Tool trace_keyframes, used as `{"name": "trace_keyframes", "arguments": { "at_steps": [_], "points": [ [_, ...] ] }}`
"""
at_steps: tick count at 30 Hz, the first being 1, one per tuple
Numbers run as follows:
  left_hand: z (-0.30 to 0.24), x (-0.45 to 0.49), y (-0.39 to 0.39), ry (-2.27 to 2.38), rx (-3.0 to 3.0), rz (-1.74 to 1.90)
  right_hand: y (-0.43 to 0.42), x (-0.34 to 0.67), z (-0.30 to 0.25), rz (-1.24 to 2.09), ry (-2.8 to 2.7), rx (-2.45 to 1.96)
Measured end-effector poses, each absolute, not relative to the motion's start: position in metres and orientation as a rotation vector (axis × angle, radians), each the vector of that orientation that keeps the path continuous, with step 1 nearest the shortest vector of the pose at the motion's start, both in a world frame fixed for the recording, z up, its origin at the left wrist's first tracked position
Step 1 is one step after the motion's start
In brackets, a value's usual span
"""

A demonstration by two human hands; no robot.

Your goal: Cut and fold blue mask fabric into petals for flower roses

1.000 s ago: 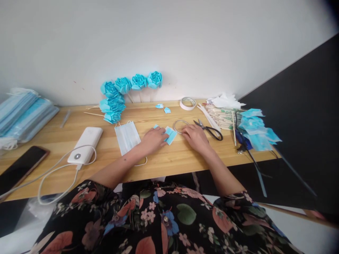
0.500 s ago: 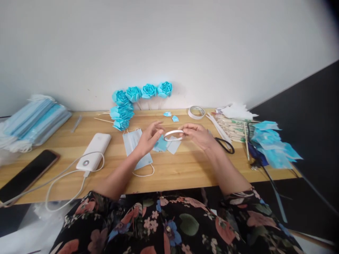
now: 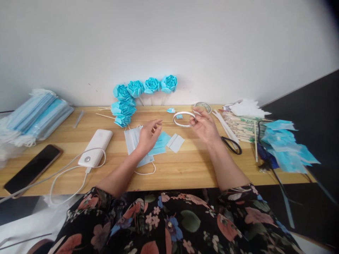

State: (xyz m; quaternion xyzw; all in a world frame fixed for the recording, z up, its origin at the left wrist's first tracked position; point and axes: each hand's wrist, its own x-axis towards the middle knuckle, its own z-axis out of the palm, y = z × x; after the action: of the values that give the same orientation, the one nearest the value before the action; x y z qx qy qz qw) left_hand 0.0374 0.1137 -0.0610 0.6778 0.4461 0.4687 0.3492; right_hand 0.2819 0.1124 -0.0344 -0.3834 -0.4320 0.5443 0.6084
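My right hand (image 3: 205, 126) pinches a narrow roll of white tape (image 3: 182, 125) at its right side and holds it above the table. To its left, my left hand (image 3: 148, 135) has loosely bent fingers, apart, with nothing between them. Beneath that hand lies a light blue face mask (image 3: 131, 138) with an ear loop at its lower edge. Blue cut pieces (image 3: 162, 141) and pale square pieces (image 3: 176, 143) lie between my hands. Two small blue scraps, one a folded scrap (image 3: 171, 110), are farther back. A wider tape roll (image 3: 203, 104) is partly hidden behind my right hand.
Blue flowers (image 3: 152, 85) on sticks stand and lie by the wall. Stacked masks (image 3: 42, 118), a phone (image 3: 33, 168) and a cabled power bank (image 3: 96, 146) are on the left. Wooden sticks (image 3: 239, 125), a black loop (image 3: 231, 145) and blue scraps (image 3: 287, 144) are on the right.
My right hand has lifted the tape roll away from me and slightly right, uncovering the pale squares. My left hand stays near the mask, its fingers a little more bent.
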Motion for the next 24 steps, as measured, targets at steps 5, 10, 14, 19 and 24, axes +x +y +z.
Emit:
{"name": "trace_keyframes", "arguments": {
  "at_steps": [5, 10, 14, 19, 24],
  "points": [
    [-0.041, 0.041, 0.099, 1.006, 1.746, 1.156, 0.1, 0.267, -0.037, 1.341, -1.217, -0.886],
    [-0.038, 0.043, 0.092, 0.767, 1.414, 0.851, 0.094, 0.259, -0.042, 1.429, -1.302, -0.851],
    [-0.042, 0.043, 0.095, 0.61, 1.1, 0.855, 0.096, 0.26, -0.041, 1.456, -1.228, -0.815],
    [-0.042, 0.043, 0.096, 0.44, 0.961, 0.772, 0.095, 0.258, -0.044, 1.55, -1.097, -0.747],
    [-0.045, 0.04, 0.096, 0.519, 1.048, 0.653, 0.093, 0.257, -0.043, 1.505, -1.212, -0.79]
  ]
}}
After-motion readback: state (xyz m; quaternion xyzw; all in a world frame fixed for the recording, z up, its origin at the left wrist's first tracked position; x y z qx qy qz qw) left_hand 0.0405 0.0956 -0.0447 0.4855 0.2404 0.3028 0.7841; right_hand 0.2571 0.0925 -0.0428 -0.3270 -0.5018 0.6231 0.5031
